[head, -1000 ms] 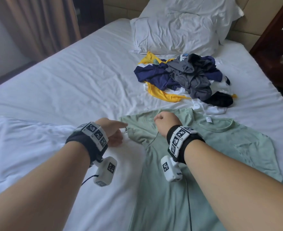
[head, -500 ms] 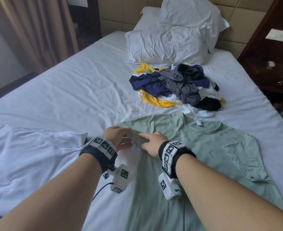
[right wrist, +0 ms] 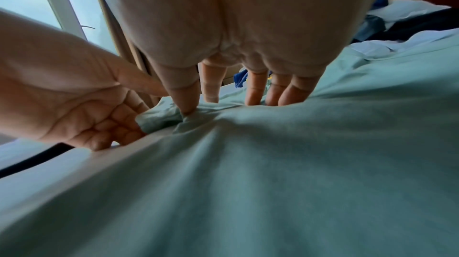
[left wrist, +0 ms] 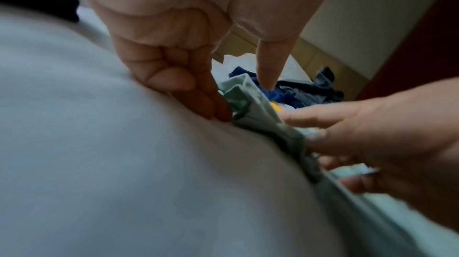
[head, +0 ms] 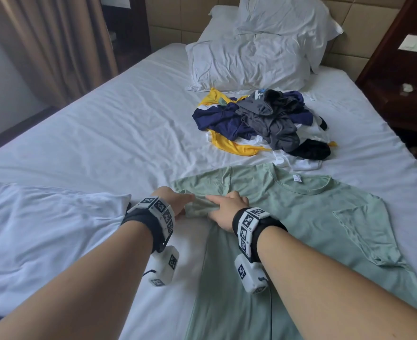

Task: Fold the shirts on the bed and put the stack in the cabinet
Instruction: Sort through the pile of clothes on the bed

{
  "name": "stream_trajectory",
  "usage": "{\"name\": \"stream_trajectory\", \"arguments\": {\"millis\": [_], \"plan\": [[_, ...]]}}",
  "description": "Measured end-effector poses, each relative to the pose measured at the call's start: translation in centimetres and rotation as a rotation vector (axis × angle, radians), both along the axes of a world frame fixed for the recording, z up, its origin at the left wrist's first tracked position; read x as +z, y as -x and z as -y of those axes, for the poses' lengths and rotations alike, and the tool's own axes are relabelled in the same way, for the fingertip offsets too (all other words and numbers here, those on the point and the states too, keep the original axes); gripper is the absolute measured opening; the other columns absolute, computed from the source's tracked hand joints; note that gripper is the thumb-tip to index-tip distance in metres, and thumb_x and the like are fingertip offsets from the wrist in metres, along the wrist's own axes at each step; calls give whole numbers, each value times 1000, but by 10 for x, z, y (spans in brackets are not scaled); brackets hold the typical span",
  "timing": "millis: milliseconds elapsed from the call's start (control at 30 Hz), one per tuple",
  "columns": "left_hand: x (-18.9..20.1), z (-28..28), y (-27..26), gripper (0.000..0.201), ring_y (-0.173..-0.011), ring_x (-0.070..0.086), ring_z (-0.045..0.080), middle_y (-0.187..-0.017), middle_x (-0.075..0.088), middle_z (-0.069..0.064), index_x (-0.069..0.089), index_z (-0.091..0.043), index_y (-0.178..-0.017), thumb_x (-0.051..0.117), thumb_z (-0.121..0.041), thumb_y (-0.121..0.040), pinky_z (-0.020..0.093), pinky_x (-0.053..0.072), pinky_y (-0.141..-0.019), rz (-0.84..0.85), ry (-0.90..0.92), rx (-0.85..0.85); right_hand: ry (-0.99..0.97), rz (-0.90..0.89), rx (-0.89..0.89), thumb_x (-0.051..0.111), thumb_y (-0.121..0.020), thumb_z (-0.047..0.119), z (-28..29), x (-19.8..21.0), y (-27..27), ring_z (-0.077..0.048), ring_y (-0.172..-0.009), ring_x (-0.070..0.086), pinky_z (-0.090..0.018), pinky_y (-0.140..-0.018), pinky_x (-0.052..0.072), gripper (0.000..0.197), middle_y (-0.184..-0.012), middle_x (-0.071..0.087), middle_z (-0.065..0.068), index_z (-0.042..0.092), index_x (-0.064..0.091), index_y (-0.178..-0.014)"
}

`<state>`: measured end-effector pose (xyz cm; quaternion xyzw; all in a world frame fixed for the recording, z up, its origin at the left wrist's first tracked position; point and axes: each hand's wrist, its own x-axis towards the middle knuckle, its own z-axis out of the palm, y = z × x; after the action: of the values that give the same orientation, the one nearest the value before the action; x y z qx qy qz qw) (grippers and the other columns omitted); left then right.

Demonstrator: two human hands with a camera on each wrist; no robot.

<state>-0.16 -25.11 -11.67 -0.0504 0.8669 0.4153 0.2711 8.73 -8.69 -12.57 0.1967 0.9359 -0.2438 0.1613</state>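
Note:
A pale green T-shirt [head: 300,217] lies spread flat on the white bed [head: 116,143], neck away from me. Its left sleeve [head: 199,207] is bunched up between my hands. My left hand [head: 178,200] holds the sleeve's outer edge with curled fingers [left wrist: 198,104] and the thumb out over the cloth. My right hand [head: 227,207] rests on the shirt with straight fingers [right wrist: 255,92], its thumb pressing into the bunched sleeve [right wrist: 161,117]. A pile of unfolded shirts [head: 264,123] in navy, grey, yellow, white and black lies beyond the green shirt's collar.
Two white pillows [head: 251,57] lean at the headboard behind the pile. A rumpled white duvet [head: 43,229] covers the near left of the bed. Dark wooden furniture [head: 399,94] stands at the right edge, brown curtains [head: 55,45] at the far left.
My right hand has opened from a fist and laid its fingers on the sleeve. Both hands have closed in on the left sleeve, which is now bunched between them.

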Motion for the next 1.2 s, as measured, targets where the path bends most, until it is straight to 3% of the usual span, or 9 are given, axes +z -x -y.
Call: {"name": "stream_trajectory", "arguments": {"millis": [133, 267, 400, 533, 667, 767, 867, 1067, 1200], "plan": [[-9, -6, 11, 42, -66, 65, 27, -71, 69, 13, 75, 1, -89, 90, -34, -71, 35, 54, -69, 95, -195, 99, -30, 14, 36, 48, -90, 49, 4, 2, -2, -32, -128, 31, -42, -116, 30, 56, -136, 33, -2, 61, 36, -144], [-7, -17, 15, 39, -86, 75, 36, -99, 75, 20, 71, -11, -104, 88, -12, -69, 54, 62, -78, 43, -361, 113, 199, -117, -175, 49, -93, 33, -6, 3, 3, -34, -128, 50, -40, -110, 43, 49, -148, 49, -2, 43, 54, -141], [37, -48, -11, 29, -79, 72, 17, -98, 69, -2, 68, -28, -119, 74, -23, -92, 28, 60, -54, -226, -333, -228, 553, -285, -518, 49, -102, 33, -27, 14, 0, -29, -126, 58, -33, -103, 47, 39, -134, 64, -8, 11, 64, -132], [43, -70, -22, 29, -84, 74, 20, -103, 73, 0, 67, -30, -125, 60, -40, -99, 33, 62, -55, -281, -181, -427, 810, -388, -895, 57, -60, 73, -51, -11, 4, -34, -103, 68, -48, -98, 54, 74, -110, 72, -11, 14, 70, -101], [11, -69, -26, 44, -88, 72, 20, -110, 72, 3, 60, -35, -136, 68, -31, -93, 28, 60, -70, -255, 131, -588, 787, -385, -816, 77, -49, 29, -59, -39, -3, -39, -91, 72, -57, -85, 59, 46, -90, 76, -12, 12, 69, -92], [-6, -69, -29, 65, -71, 57, 8, -97, 66, -6, 44, -44, -148, 69, -35, -89, 13, 40, -54, -258, 251, -714, 528, -334, -785, 72, -72, 9, -48, -1, -25, -34, -91, 69, -46, -74, 63, 42, -98, 66, -4, 25, 52, -106], [-16, -70, -20, 79, -63, 48, 5, -78, 52, -12, 30, -44, -156, 72, -37, -89, 13, 36, -51, -213, 242, -768, 288, -269, -701, 65, -86, 14, -50, 11, -36, -36, -98, 68, -45, -77, 61, 59, -115, 58, -8, 27, 37, -136], [-26, -71, -13, 90, -86, 47, 14, -126, 61, 20, 10, -48, -159, 69, -34, -94, 28, 46, -85, -155, 249, -883, 40, -57, -371, 53, -92, 47, -53, 6, -35, -36, -123, 52, -44, -107, 45, 61, -141, 32, -8, 46, 34, -150], [-32, -71, -6, 91, -68, 46, 10, -86, 53, -1, 8, -61, -153, 70, -35, -92, 23, 43, -70, -113, 224, -885, 141, -87, -404, 60, -90, 34, -57, 1, -32, -28, -125, 55, -35, -110, 44, 57, -149, 35, -4, 31, 52, -146]]}}
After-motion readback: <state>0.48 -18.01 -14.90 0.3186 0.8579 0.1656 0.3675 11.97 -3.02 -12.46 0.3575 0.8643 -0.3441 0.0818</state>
